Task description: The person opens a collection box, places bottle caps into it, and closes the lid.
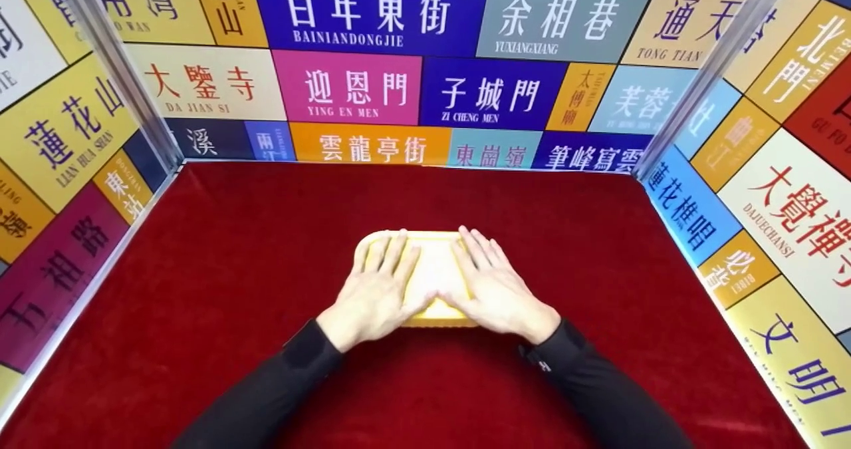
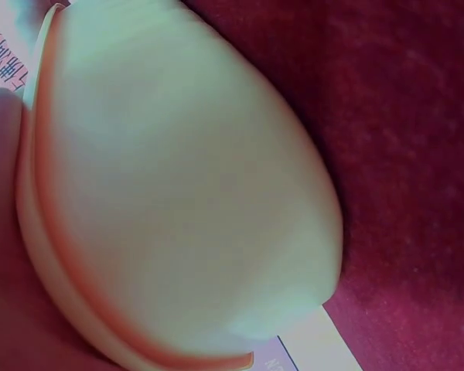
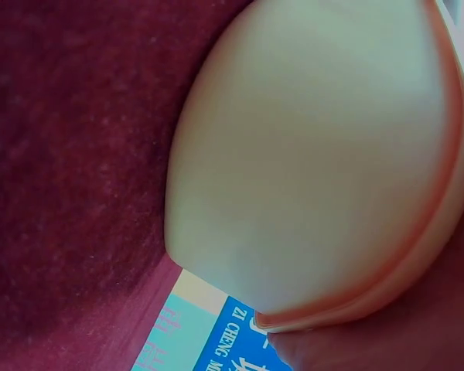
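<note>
A pale yellow lidded box (image 1: 435, 263) with rounded corners sits on the red cloth, its top glaring white in the head view. My left hand (image 1: 377, 289) lies across the left part of its top, fingers straight and pointing away from me. Over the right part rests my right hand (image 1: 498, 289), also with straight fingers. The two thumbs come close together near the front edge. Both wrist views show the smooth curved side of the box (image 2: 185, 170) standing on the cloth, under an overhanging rim (image 3: 448, 154) that my hands press against from above.
Red velvety cloth (image 1: 266, 236) covers the table around the box. Panels with Chinese place names (image 1: 372, 13) stand along the back and both sides, with metal posts (image 1: 120, 56) at the back corners.
</note>
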`<state>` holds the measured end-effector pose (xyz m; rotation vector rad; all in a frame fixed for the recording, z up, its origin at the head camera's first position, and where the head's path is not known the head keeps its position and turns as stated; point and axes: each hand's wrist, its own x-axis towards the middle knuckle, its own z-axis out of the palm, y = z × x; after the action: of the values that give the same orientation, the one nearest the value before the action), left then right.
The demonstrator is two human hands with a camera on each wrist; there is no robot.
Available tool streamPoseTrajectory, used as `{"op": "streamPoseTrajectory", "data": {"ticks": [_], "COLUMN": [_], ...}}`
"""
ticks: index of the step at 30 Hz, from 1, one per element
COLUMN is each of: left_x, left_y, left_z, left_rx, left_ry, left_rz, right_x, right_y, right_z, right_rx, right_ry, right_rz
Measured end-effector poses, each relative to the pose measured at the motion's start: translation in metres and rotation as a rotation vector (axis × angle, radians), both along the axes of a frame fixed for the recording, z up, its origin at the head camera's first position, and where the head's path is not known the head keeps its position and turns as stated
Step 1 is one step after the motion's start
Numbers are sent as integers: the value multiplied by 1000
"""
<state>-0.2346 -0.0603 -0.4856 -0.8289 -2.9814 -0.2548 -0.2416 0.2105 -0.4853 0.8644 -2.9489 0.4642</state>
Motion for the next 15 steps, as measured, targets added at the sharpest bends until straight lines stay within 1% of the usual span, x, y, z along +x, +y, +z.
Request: {"op": "streamPoseTrajectory", "data": {"ticks": [3,6,10,15], "left_x": [0,-1,-3,-5], "left_y": [-1,-1,-1,-5], "left_z": [0,-3,-6,-4], "left_rx": [-10,11,99,199], "left_ry": [-4,15,50,82], "left_rz": [1,3,-4,-20], "right_x": [-1,-2,-4,-7], "right_y": [-1,-1,1,10], "right_z": [0,1,4,8], "right_rx": [-4,-3,-16,-97], "right_ry": [-12,-20,-26,-48], "right_rz": [0,-5,-18,-16]}}
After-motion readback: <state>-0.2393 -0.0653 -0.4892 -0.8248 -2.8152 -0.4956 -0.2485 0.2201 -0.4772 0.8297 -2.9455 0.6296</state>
